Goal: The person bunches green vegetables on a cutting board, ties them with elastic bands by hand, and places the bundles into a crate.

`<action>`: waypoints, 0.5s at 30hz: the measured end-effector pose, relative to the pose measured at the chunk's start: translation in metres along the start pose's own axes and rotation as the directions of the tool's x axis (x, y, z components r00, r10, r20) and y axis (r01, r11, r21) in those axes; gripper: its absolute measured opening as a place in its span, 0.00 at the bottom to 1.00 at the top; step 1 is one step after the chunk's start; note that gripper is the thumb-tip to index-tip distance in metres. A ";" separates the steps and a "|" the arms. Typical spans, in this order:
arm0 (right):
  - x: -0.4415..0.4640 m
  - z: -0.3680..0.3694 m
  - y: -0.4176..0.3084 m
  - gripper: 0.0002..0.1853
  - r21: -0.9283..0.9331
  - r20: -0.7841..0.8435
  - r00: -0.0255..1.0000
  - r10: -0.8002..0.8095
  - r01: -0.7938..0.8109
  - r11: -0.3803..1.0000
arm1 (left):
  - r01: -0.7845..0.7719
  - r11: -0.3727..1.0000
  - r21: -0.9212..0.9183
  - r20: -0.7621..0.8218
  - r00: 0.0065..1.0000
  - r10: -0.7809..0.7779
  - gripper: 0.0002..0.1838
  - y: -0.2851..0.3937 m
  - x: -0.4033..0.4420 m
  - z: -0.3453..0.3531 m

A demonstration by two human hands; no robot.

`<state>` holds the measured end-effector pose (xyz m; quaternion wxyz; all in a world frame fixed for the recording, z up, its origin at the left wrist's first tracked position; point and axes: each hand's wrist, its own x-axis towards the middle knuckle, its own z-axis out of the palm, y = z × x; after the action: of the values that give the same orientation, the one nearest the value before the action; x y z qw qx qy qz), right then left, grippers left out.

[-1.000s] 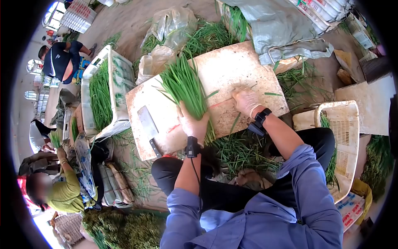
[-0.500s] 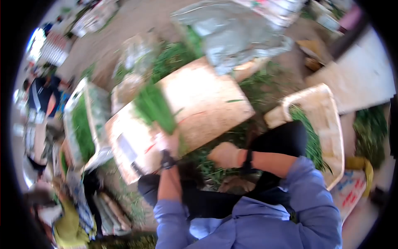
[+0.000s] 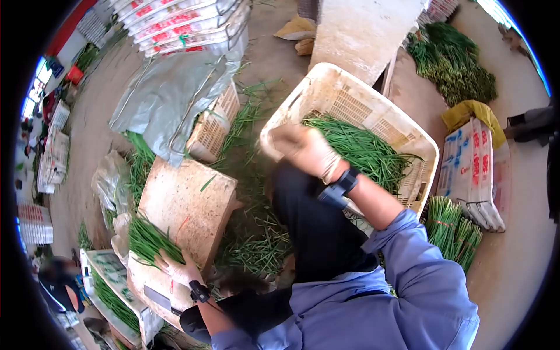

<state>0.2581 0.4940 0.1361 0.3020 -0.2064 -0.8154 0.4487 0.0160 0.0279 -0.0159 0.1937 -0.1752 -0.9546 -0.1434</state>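
Note:
My left hand (image 3: 179, 269), in a pale glove, grips the near end of a bunch of thin green stalks (image 3: 153, 239) on the wooden board (image 3: 181, 192). A flat-bladed knife (image 3: 156, 298) lies on the board beside that wrist, and a thin red strip (image 3: 182, 227) shows near the stalks. My right hand (image 3: 309, 153), gloved too, is above the near left rim of the white plastic basket (image 3: 429, 153). Motion smears its fingers, so I cannot make out whether they hold anything. Loose green stalks (image 3: 364, 149) lie in the basket beside it.
Grey plastic sheeting (image 3: 169, 93) covers a crate (image 3: 217, 119) past the board. Stacked white crates (image 3: 181, 23) stand behind. Left is a foam box (image 3: 111, 268) with greens; right are tied bundles (image 3: 449, 230). Cut stalks (image 3: 256, 248) litter the floor by my knee.
My view has swung right. My right hand has moved from near my lap to the basket. My left hand stays at the bunch on the board.

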 end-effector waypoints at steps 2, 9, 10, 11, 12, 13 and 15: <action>-0.017 -0.049 0.084 0.15 -0.180 -0.068 0.981 0.181 -0.191 0.965 | -0.234 0.963 -0.137 -0.068 0.972 0.226 0.31 0.028 -0.007 -0.007; -0.147 -0.104 0.249 0.30 -0.762 0.254 0.689 0.679 -0.289 0.579 | -0.403 0.914 -0.044 0.226 0.887 0.402 0.22 0.067 -0.039 0.019; -0.153 -0.097 0.254 0.33 -0.770 0.291 0.630 0.720 -0.292 0.567 | -0.404 0.914 -0.015 0.268 0.880 0.393 0.22 0.070 -0.038 0.020; -0.155 -0.090 0.260 0.38 -0.769 0.308 0.605 0.735 -0.297 0.566 | -0.405 0.914 0.016 0.307 0.872 0.381 0.21 0.074 -0.037 0.021; -0.159 -0.080 0.265 0.40 -0.746 0.308 0.671 0.675 -0.270 0.609 | -0.371 0.929 -0.017 0.323 0.877 0.356 0.21 0.078 -0.037 0.023; -0.161 -0.071 0.270 0.41 -0.724 0.305 0.732 0.609 -0.237 0.648 | -0.317 0.948 -0.021 0.386 0.872 0.300 0.21 0.081 -0.036 0.026; -0.160 -0.050 0.282 0.49 -0.707 0.340 0.770 0.540 -0.170 0.686 | -0.204 0.979 -0.012 0.505 0.844 0.182 0.21 0.089 -0.031 0.026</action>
<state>0.4277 0.5716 -0.1336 -0.1182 -0.3266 -0.9083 0.2331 0.0691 0.1080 -0.0340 -0.0447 -0.2973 -0.9523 -0.0524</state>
